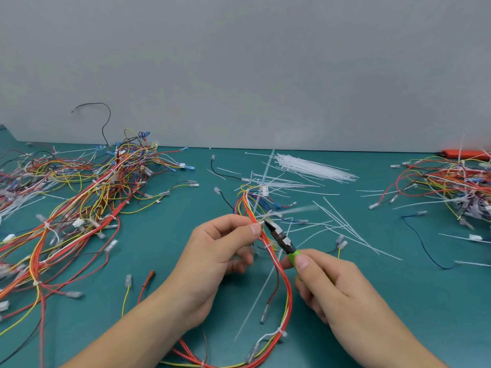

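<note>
Bare left hand (pixel 220 252), right hand (pixel 334 284)

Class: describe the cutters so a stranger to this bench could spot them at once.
On the teal table, look front and centre, where the left hand pinches a wire bundle. The cutters sit in the right hand, tips at a white tie. Theirs is the only green handle.

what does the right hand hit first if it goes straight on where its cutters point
Probably the white cable tie on the wire bundle, just ahead of the cutters the right hand holds; fingers of the left hand sit close behind. Depth unclear.
</note>
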{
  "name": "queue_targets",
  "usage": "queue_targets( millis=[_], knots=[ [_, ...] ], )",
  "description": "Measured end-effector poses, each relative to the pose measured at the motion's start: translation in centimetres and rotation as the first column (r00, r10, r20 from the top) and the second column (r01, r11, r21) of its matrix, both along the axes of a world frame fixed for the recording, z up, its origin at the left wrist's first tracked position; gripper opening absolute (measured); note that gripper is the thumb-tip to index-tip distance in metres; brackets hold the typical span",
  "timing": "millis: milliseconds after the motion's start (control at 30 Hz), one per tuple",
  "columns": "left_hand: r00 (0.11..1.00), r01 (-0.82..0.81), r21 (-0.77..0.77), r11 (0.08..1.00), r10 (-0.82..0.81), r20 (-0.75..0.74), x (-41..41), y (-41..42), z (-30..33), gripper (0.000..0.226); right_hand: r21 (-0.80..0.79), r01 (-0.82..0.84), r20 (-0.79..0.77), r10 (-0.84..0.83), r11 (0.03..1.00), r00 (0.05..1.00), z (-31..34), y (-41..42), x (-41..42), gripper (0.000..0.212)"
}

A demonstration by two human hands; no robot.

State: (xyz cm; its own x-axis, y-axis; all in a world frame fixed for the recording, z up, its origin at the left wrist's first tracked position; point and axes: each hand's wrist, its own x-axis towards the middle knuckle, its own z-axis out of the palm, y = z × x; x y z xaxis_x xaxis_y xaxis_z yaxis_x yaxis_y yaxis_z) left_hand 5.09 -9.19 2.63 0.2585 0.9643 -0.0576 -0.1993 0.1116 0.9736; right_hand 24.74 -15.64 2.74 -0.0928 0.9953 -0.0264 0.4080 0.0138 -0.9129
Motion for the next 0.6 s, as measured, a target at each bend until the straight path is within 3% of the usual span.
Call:
queue_targets(
  millis=[200, 300, 600],
  knots=[
    [0.999, 0.037, -0.026, 0.999, -0.036, 0.024, -0.16, 0.2, 0.06, 0.025, -0.08, 0.042, -0.257, -0.061, 0.996, 0.965, 0.28, 0.32, 0.03, 0.05],
    [0.997, 0.073, -0.013, 0.997, -0.073, 0.005, -0.11, 0.08, 0.13, 0.022, -0.033, 0.086, -0.303, -0.092, 0.996, 0.949, 0.2, 0.31, -0.16, 0.032],
    [0.956, 0.242, 0.124, 0.962, -0.214, -0.201, 0.64, -0.78, 0.24, 0.021, 0.113, 0.27, -0.477, -0.186, 0.956, 0.859, 0.16, 0.92, -0.92, 0.036]
  ],
)
